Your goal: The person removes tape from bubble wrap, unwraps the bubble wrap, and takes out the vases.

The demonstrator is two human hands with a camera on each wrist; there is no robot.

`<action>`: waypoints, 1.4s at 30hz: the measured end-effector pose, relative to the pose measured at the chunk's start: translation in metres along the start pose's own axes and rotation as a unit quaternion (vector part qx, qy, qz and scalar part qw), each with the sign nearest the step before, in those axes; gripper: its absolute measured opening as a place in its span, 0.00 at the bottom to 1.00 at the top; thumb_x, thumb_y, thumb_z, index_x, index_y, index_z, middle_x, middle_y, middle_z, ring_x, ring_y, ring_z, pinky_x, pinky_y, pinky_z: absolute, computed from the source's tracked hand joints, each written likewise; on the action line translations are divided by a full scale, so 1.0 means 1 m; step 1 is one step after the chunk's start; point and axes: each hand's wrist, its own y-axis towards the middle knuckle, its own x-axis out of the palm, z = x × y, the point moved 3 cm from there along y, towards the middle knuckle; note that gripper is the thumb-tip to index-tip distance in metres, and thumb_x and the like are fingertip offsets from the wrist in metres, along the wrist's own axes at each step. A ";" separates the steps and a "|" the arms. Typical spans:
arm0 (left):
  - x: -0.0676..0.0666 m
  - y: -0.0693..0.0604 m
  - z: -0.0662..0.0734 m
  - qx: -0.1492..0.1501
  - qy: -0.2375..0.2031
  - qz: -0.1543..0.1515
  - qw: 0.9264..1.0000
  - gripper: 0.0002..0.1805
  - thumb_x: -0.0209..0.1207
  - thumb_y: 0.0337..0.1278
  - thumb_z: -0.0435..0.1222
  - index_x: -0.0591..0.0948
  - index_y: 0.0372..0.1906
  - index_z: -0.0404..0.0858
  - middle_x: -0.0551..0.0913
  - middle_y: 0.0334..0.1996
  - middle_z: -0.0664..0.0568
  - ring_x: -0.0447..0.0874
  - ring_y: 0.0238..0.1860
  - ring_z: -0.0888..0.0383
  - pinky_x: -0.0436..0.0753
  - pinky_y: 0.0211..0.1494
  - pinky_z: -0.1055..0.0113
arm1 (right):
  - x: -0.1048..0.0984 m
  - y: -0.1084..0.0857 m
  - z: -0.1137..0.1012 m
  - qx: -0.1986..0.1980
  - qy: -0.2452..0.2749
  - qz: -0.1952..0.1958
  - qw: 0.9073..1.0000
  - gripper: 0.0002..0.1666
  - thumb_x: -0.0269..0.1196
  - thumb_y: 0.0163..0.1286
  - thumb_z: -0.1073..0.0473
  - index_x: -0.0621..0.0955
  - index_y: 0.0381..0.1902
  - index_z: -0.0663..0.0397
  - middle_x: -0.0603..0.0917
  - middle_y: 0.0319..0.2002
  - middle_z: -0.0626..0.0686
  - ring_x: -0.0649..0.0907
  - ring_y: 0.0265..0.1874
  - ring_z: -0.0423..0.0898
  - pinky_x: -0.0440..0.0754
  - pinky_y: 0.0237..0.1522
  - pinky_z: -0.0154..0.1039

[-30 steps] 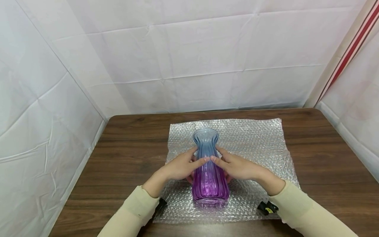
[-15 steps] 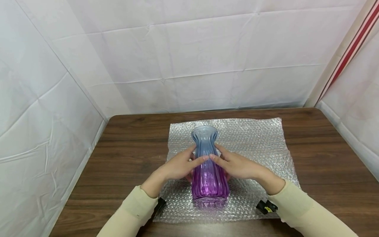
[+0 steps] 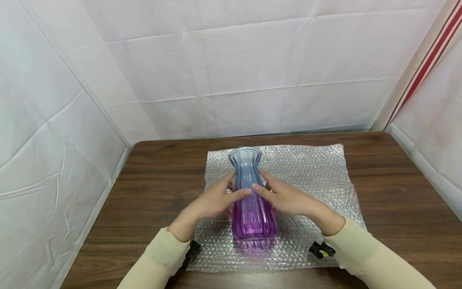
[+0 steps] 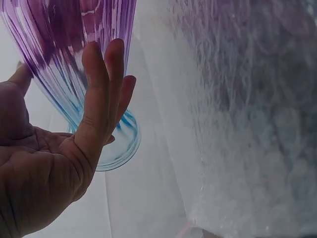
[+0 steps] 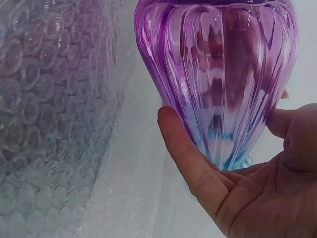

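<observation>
A ribbed glass vase (image 3: 254, 222), blue at its flared mouth and fading to purple at the base, is held between both hands. My left hand (image 3: 213, 198) grips its left side, thumb across the front and fingers (image 4: 96, 94) along the glass. On the other side my right hand (image 3: 290, 196) holds it the same way, its thumb tip close to the left one. A gap shows in the wrist views between the vase and the bubble wrap (image 3: 310, 172). The vase's mouth leans away, a little to the left.
The bubble wrap lies flat on a brown wooden table (image 3: 162, 180). White sheeting (image 3: 245, 72) stands behind and along both sides. Dark straps (image 3: 322, 249) hang below the sleeves, close above the wrap.
Both hands have moved the vase slightly up and away, and its mouth has shifted left. The grip looks the same, and the bubble wrap has stayed in place.
</observation>
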 end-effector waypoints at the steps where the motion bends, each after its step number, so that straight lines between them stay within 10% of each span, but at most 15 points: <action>1: -0.001 -0.001 0.000 -0.002 0.000 0.003 1.000 0.56 0.61 0.69 0.59 0.41 0.85 0.42 0.79 0.55 0.38 0.90 0.30 0.50 0.91 0.33 0.51 | 0.000 0.000 -0.001 0.000 -0.007 0.003 1.000 0.50 0.47 0.82 0.33 0.40 0.85 0.49 0.81 0.60 0.70 0.90 0.42 0.51 0.90 0.47 0.50; 18: -0.015 -0.008 0.007 -0.005 -0.002 0.054 0.999 0.61 0.70 0.59 0.58 0.41 0.85 0.53 0.76 0.65 0.38 0.91 0.41 0.48 0.91 0.33 0.55 | 0.003 0.013 -0.017 -0.037 -0.043 0.041 0.998 0.50 0.47 0.80 0.30 0.40 0.85 0.41 0.80 0.65 0.68 0.86 0.57 0.59 0.83 0.62 0.60; 33: -0.024 -0.016 0.008 -0.030 0.014 0.100 0.994 0.72 0.75 0.50 0.60 0.35 0.85 0.50 0.72 0.71 0.37 0.91 0.48 0.46 0.91 0.39 0.56 | 0.005 0.023 -0.032 -0.072 -0.075 0.072 0.992 0.50 0.51 0.79 0.31 0.40 0.85 0.34 0.84 0.58 0.60 0.87 0.50 0.52 0.85 0.57 0.56; 42: -0.033 -0.022 0.013 0.008 0.037 0.116 0.993 0.65 0.75 0.52 0.57 0.40 0.84 0.60 0.74 0.69 0.35 0.90 0.51 0.44 0.91 0.45 0.55 | 0.007 0.031 -0.041 -0.089 -0.077 0.086 0.989 0.50 0.53 0.78 0.31 0.40 0.85 0.29 0.81 0.63 0.58 0.86 0.46 0.48 0.85 0.54 0.54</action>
